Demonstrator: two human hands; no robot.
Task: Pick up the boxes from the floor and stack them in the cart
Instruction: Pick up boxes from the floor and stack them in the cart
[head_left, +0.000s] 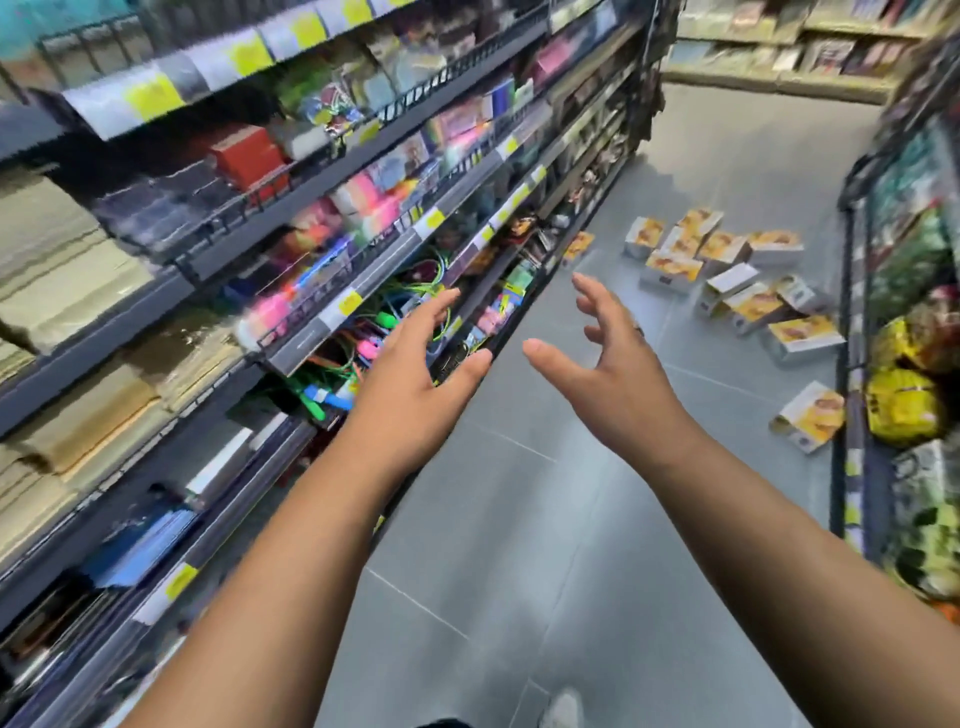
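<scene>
Left hand (415, 374) and right hand (608, 374): fingers spread, empty, raised over grey floor (519, 545); boxes (727, 280) scattered ahead, well apart.

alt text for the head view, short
Both bare hands, left hand and right hand, reach forward open and empty down a shop aisle. Small boxes lie scattered on the grey floor ahead, between stocked shelves; no cart shows.
</scene>
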